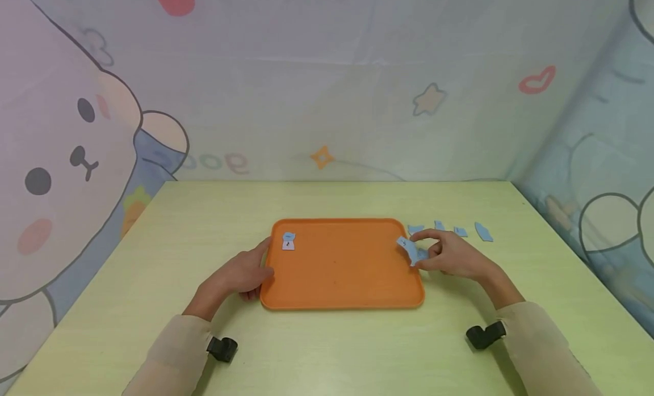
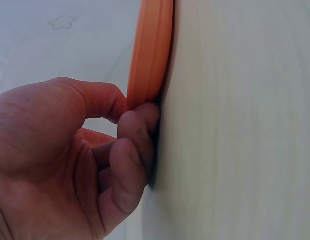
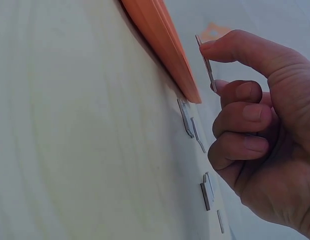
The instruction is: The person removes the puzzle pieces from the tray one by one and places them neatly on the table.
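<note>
An orange tray (image 1: 334, 265) lies flat on the table. My left hand (image 1: 248, 272) holds its left edge, thumb on the rim and fingers curled against the side, as the left wrist view (image 2: 69, 160) shows. Above the tray's right rim my right hand (image 1: 456, 255) pinches a thin light-blue puzzle piece (image 1: 409, 249) between thumb and forefinger; the other fingers are curled in. In the right wrist view that piece (image 3: 208, 67) is seen edge-on. A second blue piece (image 1: 422, 254) shows beside it, partly hidden. Two small joined pieces (image 1: 288, 241), blue above white, lie in the tray's upper left.
Several light-blue pieces lie on the table right of the tray, among them a curved one (image 1: 416, 229), a small one (image 1: 460, 231) and a pointed one (image 1: 483, 232). A printed cloth (image 1: 357, 112) stands behind the pale table (image 1: 352, 350).
</note>
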`<state>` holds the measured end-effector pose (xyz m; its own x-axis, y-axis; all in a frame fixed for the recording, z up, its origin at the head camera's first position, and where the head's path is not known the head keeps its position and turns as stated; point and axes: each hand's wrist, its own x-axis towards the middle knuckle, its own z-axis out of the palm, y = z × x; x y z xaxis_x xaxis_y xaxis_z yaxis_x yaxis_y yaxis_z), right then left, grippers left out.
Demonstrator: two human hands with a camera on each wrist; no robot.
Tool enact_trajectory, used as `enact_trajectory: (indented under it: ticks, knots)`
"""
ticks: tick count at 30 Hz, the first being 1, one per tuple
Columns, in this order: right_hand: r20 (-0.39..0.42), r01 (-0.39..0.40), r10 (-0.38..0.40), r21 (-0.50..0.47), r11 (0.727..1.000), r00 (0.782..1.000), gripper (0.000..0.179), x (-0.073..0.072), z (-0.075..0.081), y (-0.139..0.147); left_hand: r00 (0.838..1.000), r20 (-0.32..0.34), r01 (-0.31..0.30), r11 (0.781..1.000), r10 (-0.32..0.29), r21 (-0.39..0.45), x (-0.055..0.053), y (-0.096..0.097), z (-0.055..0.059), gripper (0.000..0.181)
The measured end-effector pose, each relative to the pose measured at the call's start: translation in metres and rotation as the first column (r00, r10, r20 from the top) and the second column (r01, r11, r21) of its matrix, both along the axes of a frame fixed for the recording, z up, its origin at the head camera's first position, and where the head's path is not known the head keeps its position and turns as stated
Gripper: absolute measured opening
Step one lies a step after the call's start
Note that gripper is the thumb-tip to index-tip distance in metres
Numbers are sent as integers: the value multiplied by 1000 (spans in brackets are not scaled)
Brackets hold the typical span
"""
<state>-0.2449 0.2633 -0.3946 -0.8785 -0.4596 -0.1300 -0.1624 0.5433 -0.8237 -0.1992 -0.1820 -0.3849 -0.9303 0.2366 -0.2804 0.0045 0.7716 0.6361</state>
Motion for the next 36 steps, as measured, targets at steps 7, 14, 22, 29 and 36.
enact_trajectory:
  ticks: [7,14,22,29,36]
  knots:
    - [20,21,-21,4,1000,1000,53,-1,1,8,1000,0,-8,1000,8,-1,0,1,-1,75]
    - [27,22,-21,-20,1000,999,50,-2,2,20,1000,-13,3,1000,-3,12,1,1,0,75]
    - [44,33,-32,-27,999,999,53,-3,4,39,1000,-16,0,1000,0,7,2,2,1,74]
    - [65,29,-30,20,999,997,56,-4,4,49,1000,-9,-6,1000,6,5,2,2,0,75]
    - [86,52,-54,22,998,995,55,-3,5,60,1000,-9,1,1000,-1,-9,1,2,-1,77]
